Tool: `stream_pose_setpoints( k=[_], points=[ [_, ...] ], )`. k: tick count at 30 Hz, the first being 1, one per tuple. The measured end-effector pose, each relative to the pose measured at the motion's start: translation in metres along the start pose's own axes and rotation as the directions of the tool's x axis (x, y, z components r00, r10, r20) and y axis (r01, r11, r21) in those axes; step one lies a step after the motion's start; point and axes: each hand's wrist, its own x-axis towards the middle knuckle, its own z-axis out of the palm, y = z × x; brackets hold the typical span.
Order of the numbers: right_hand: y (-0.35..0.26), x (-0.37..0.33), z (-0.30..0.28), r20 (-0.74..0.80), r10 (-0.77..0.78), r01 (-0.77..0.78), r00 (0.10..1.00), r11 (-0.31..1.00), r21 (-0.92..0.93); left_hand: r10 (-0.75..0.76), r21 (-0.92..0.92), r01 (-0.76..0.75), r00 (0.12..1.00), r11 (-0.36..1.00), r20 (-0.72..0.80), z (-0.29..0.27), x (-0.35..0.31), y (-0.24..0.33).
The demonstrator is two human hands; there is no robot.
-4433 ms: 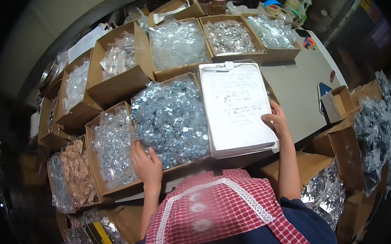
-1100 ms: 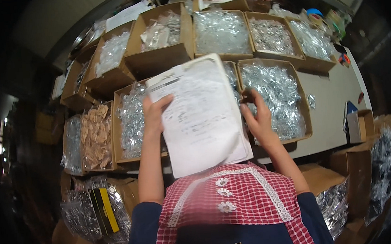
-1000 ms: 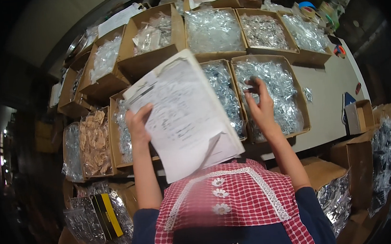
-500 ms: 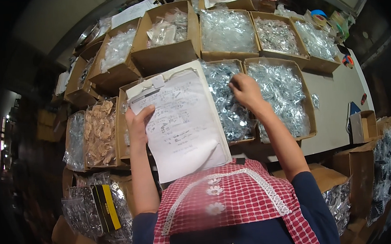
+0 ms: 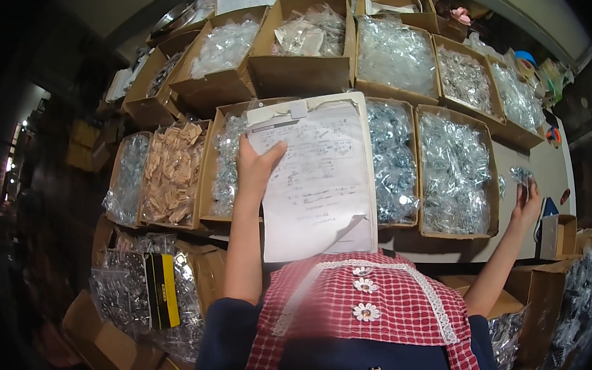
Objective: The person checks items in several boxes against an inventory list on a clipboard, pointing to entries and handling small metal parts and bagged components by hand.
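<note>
Clipboard [image 5: 317,176] stands almost upright in my head view, in front of the apron [image 5: 363,291], a handwritten sheet [image 5: 310,184] under its pale clip [image 5: 298,109] and the sheet's lower right corner curling up. I see the left hand [image 5: 258,166] clamped on the board's left edge, thumb lying over the paper. Out to the right, the right hand [image 5: 525,203] is raised near the table [image 5: 560,164], its fingertips together on a small clear bag [image 5: 520,174] that sticks up above them. I can't make out what that bag contains. Another small packet [image 5: 502,186] lies just beside the silvery bags [image 5: 453,172], between them and the hand. Bluish bags [image 5: 393,163] fill the box just right of the board; left of it I have clear bags [image 5: 229,169], then tan pieces [image 5: 173,174]. More cardboard boxes [image 5: 301,75] line the back, and a small open carton [image 5: 557,237] sits below the right hand.
</note>
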Motion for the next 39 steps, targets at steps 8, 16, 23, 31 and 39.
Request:
stream_pose_setpoints(
  k=[8,16,23,31,39],
  points=[
    [0.032,-0.088,0.03,0.081,-0.089,0.112,0.993,0.931,-0.347,-0.017,0.468,0.077,0.991,0.88,-0.132,0.017,-0.006,0.029],
    [0.052,-0.16,0.123,0.412,-0.215,0.363,0.885,0.873,-0.324,0.1,0.653,0.055,0.975,0.755,-0.198,0.022,-0.006,0.012],
    [0.078,-0.188,0.137,0.556,-0.146,0.4,0.818,0.84,-0.368,0.146,0.674,0.017,0.972,0.739,-0.185,0.026,-0.006,0.001],
    [0.069,-0.235,0.189,0.769,-0.232,0.73,0.595,0.557,-0.396,0.19,0.719,0.019,0.959,0.695,-0.209,0.026,-0.011,-0.008],
    [0.076,-0.347,0.38,0.914,-0.347,0.828,-0.212,0.433,0.356,0.205,0.689,-0.023,0.961,0.724,-0.183,0.029,-0.004,-0.033]
  ],
)
